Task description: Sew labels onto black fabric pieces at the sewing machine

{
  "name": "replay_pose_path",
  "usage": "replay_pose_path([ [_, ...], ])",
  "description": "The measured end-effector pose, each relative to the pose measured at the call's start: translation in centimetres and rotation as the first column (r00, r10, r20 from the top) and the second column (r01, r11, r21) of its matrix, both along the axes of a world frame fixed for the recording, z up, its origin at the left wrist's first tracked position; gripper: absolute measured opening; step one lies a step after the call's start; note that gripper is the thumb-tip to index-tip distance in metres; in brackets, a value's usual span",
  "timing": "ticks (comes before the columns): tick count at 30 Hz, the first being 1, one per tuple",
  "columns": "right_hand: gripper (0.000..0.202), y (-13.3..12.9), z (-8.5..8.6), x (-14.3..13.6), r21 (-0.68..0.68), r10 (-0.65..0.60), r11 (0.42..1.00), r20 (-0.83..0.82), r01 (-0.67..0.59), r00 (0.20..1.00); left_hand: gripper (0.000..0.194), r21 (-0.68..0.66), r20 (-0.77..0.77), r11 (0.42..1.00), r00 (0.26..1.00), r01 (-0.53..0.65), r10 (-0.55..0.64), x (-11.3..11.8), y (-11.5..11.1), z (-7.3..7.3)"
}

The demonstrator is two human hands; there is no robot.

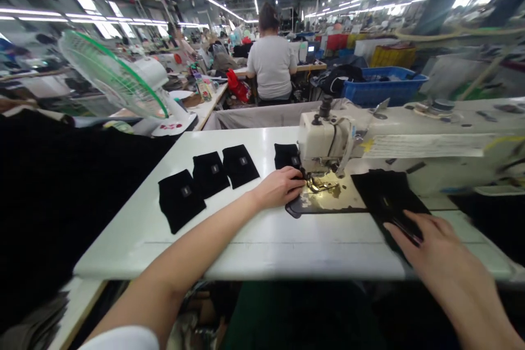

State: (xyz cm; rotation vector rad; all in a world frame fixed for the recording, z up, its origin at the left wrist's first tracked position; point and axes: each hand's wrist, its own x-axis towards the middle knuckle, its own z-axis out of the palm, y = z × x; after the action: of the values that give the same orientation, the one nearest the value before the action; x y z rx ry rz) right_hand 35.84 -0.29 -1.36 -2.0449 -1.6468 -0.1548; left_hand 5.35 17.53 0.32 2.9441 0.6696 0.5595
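A sewing machine (328, 139) stands on the white table, its lit needle area over a worn metal plate. My left hand (283, 186) reaches to the left edge of that plate, fingers together beside the presser foot; what they hold, if anything, is hidden. Just behind it lies a small black piece (286, 156) with a grey label. Right of the needle, my right hand (426, 235) has its thumb and fingers around a dark slim tool (406, 231), over a black cloth (383, 191). Three labelled black pieces, one of them the leftmost piece (180, 199), lie flat at the left.
Dark fabric (61, 191) is heaped along the left side of the white table (254, 257). A green-rimmed fan (118, 74) stands beyond the back left corner. Behind the machine are a blue crate (383, 87) and a seated person (271, 63) facing away.
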Motion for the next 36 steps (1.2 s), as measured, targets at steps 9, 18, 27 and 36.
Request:
replay_pose_path([
  [9,0.033,0.3,0.7,0.8,-0.036,-0.037,0.999,0.002,0.037,0.999,0.038,0.011,-0.086,0.957,0.953,-0.29,0.29,0.8,-2.1,-0.3],
  [18,0.024,-1.4,2.9,2.0,-0.145,-0.105,0.983,0.044,0.11,0.994,0.053,-0.086,-0.212,0.903,0.894,-0.42,0.395,-5.1,0.3,-1.0],
  [27,0.029,-1.7,1.0,0.5,-0.127,0.192,0.977,0.169,-0.172,0.967,0.052,-0.063,-0.156,0.887,0.882,-0.457,0.444,-14.5,0.6,0.1],
  [36,0.036,-0.7,-0.6,2.4,-0.136,0.082,0.987,-0.046,-0.087,0.996,0.03,-0.482,0.157,0.874,0.976,-0.056,0.149,-2.0,-8.5,3.3],
])
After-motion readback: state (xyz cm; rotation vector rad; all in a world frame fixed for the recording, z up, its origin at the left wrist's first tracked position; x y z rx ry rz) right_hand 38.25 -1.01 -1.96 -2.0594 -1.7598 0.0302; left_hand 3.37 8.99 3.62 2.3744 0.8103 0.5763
